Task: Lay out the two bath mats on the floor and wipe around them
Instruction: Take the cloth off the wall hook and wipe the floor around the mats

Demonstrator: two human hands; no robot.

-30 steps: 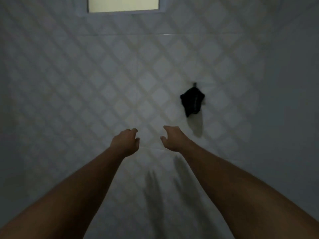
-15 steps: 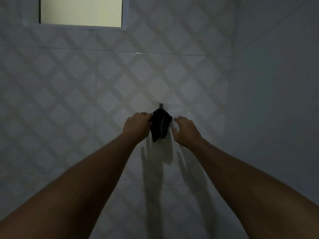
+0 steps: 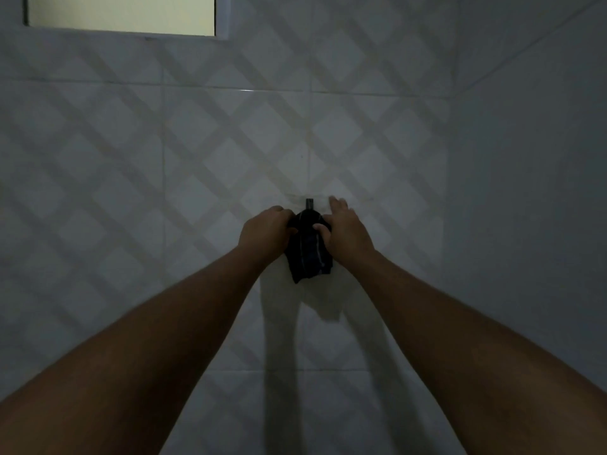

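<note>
I see both arms stretched toward the tiled wall (image 3: 184,152). The dark cloth (image 3: 308,257) hangs from a small hook (image 3: 309,202) on this wall, between the two hands. The left hand (image 3: 266,229) grasps the cloth's upper left edge with curled fingers. The right hand (image 3: 345,233) lays its thumb on the cloth's upper right part, and its fingers (image 3: 338,203) reach straight up just beside the hook; whether it really grasps the cloth, I cannot tell. A window (image 3: 121,11) is at the top left.
</note>
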